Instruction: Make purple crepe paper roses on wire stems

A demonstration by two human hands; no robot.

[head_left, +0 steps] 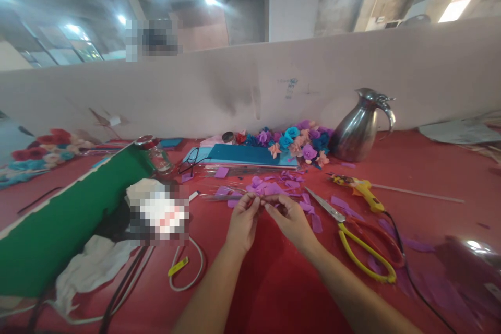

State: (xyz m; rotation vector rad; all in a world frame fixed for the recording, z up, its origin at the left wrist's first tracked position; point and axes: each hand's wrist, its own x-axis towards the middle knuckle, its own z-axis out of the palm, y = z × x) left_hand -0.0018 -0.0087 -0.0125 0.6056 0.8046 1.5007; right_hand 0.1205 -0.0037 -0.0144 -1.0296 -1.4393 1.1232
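Observation:
My left hand and my right hand meet over the red table, thumbs and fingers pinched together. Whatever sits between the fingertips is too small and hidden to make out. Just beyond the fingers lie crumpled purple crepe paper pieces, and more purple strips are scattered to the right. Thin clear sticks lie left of the fingers. Scissors with one yellow and one red handle rest spread to the right of my right hand.
A yellow glue gun with a cord lies right. Behind are paper flowers, a metal jug, blue sheets, glasses and a glass jar. A green panel, crumpled tissue and cables occupy the left.

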